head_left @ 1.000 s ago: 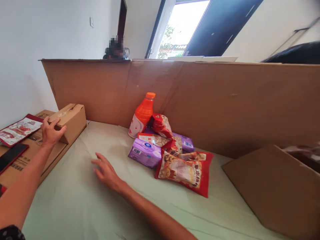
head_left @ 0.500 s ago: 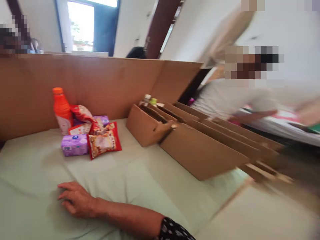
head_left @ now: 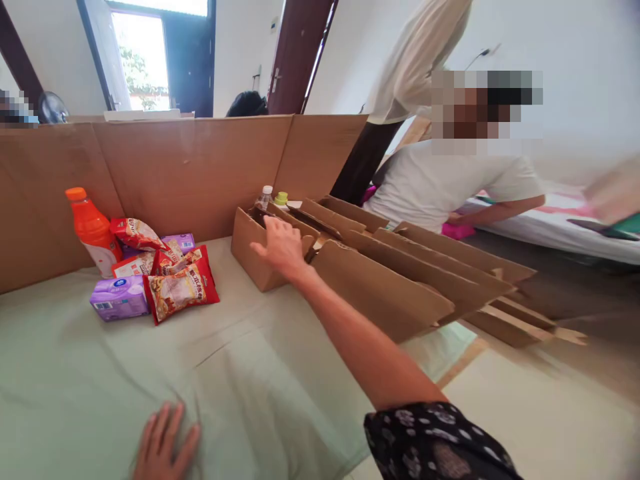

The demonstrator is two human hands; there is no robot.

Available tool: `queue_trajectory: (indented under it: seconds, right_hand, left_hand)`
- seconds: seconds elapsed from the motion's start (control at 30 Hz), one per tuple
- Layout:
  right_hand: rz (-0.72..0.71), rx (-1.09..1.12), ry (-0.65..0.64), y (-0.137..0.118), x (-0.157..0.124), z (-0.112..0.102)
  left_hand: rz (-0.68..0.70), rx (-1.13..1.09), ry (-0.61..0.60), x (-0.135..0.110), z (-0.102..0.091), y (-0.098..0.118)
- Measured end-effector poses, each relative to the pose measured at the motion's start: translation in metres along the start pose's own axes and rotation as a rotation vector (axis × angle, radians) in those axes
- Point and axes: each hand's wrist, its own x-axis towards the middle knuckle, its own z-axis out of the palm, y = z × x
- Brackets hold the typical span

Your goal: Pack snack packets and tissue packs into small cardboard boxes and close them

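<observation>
My right hand [head_left: 283, 247] reaches over the near side of a small cardboard box [head_left: 250, 248]. Its thumb sticks out to the left and its fingers stretch forward at the rim; whether they touch the cardboard I cannot tell. Inside or just behind the box show a clear bottle with a white cap [head_left: 265, 196] and a yellow-green cap [head_left: 281, 199]. My left hand [head_left: 165, 443] lies with fingers spread on the pale green sheet [head_left: 235, 400] at the bottom edge, holding nothing.
Left of the box stand an orange bottle [head_left: 93, 230], red snack packets [head_left: 181, 290] and purple tissue packs [head_left: 120, 298]. A cardboard panel [head_left: 200, 160] rises behind. Open flaps of a larger cardboard box [head_left: 380, 287] extend right. A person in a white shirt [head_left: 440, 180] sits beyond.
My right hand has moved from the sheet at lower left, forward and right to the small box. My left hand has come into view at the bottom. The view has shifted slightly.
</observation>
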Motion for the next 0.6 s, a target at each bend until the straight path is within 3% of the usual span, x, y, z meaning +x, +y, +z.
queue_trajectory:
  seconds: [0.1,0.2,0.27,0.33,0.43,0.53,0.6]
  right_hand:
    - [0.024,-0.032,-0.138,0.026,0.012,-0.012]
    - [-0.051,-0.032,-0.192,0.043,-0.004,-0.028]
    - [-0.159,-0.006,-0.2,0.059,-0.029,-0.043]
    - [-0.353,0.086,-0.21,0.079,-0.061,-0.06]
    - [-0.654,0.289,-0.263,0.099,-0.113,-0.084]
    - [-0.78,0.397,-0.353,0.098,-0.151,-0.096]
    - [-0.807,0.419,-0.396,0.089,-0.164,-0.096]
  left_hand:
    - [0.082,-0.132,0.032,0.028,0.012,0.033]
    - [0.002,-0.322,-0.033,0.041,0.013,0.044]
    - [-0.133,-0.477,-0.123,0.047,0.001,0.038]
    - [-0.287,-0.585,-0.199,0.057,-0.019,0.026]
    - [-0.459,-0.629,-0.187,0.083,-0.053,0.004]
    - [-0.49,-0.689,-0.141,0.114,-0.075,-0.012]
    - [-0.464,-0.787,-0.161,0.132,-0.08,-0.018]
